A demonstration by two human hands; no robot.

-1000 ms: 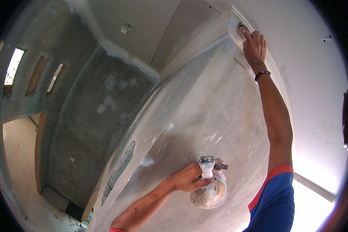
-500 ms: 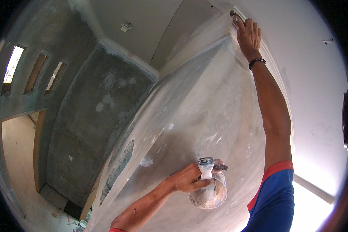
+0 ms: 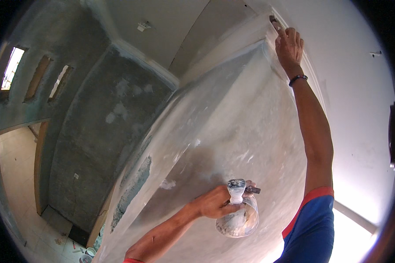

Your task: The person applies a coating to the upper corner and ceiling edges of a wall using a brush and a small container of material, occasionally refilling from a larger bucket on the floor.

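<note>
My right hand (image 3: 289, 50) is raised to the moulding (image 3: 309, 65) where the wall meets the ceiling. Its fingers close round a small putty knife (image 3: 274, 21), whose dark end lies against the moulding's upper part. Lower down, in front of the wall, my left hand (image 3: 216, 202) grips a rounded bowl (image 3: 239, 223) smeared with white and brown putty. A pale, putty-covered handle-like piece (image 3: 236, 193) with a dark top stands up at the same hand. Beside it, a short dark bar (image 3: 253, 190) sticks out past the fingers; what it belongs to is hidden.
The patchy plastered wall (image 3: 259, 127) stands close before me, with a rough grey strip (image 3: 134, 190) along its left edge. Farther left are a grey wall (image 3: 105, 144), a doorway (image 3: 19, 162) and narrow openings. Buckets (image 3: 90, 252) sit on the floor far below.
My right hand and the putty knife have shifted slightly right and down in the picture. The room behind has slid a little left. My left hand keeps its hold on the bowl.
</note>
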